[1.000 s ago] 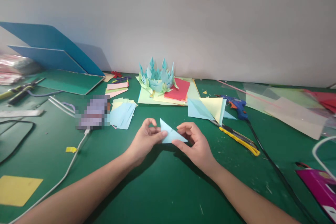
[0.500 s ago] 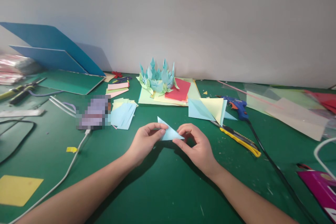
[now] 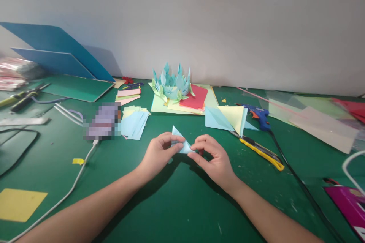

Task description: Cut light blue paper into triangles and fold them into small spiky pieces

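Observation:
Between my hands is a small light blue folded paper (image 3: 186,148), shaped like a triangle with one point up. My left hand (image 3: 160,152) pinches its left side, fingers in front and thumb below. At the lower right corner, my right hand (image 3: 212,155) pinches the paper between thumb and fingertips. Beyond them stands a blue paper crown (image 3: 170,83) with green leaf-like pieces, on top of stacked coloured sheets (image 3: 159,107). Left of my hands lies a pile of light blue and yellow paper slips (image 3: 137,124).
On the right lie folded blue and yellow papers (image 3: 218,118), a yellow utility knife (image 3: 262,153) and a blue glue gun (image 3: 261,117) with its black cord. To the left are a blurred-out purple object (image 3: 102,121), a white cable (image 3: 76,180), pliers (image 3: 27,98) and a yellow paper (image 3: 21,205).
My right fingers have shifted slightly inward and cover more of the paper's right corner. My left fingers reach a little further across it. Less of the paper shows.

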### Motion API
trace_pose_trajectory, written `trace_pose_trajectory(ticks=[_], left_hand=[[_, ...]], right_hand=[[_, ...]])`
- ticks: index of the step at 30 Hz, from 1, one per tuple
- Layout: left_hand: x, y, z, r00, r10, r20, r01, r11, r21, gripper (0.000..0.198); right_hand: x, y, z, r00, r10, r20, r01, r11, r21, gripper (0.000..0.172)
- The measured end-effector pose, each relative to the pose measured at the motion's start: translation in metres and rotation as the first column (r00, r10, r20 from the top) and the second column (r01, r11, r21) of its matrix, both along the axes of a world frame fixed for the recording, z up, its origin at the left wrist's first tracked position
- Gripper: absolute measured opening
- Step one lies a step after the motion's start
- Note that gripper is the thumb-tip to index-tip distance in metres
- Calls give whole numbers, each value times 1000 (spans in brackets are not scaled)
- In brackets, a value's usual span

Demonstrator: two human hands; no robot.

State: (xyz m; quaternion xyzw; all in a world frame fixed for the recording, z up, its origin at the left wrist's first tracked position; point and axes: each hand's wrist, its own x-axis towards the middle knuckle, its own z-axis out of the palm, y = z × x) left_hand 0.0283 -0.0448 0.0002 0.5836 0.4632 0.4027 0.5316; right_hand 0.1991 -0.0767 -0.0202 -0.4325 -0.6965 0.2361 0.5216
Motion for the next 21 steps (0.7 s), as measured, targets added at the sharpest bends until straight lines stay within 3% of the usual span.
trace_pose_trajectory(ticks=[15, 21], left_hand=[[4, -7, 0, 990, -53, -134, 70, 989, 129, 17], [4, -6, 0, 994, -70, -85, 80, 989, 121, 15]], right_hand=[[-1, 1, -4, 997, 21, 80, -18, 999, -46, 9], [-2, 0, -1, 997, 21, 78, -16, 997, -70, 10]])
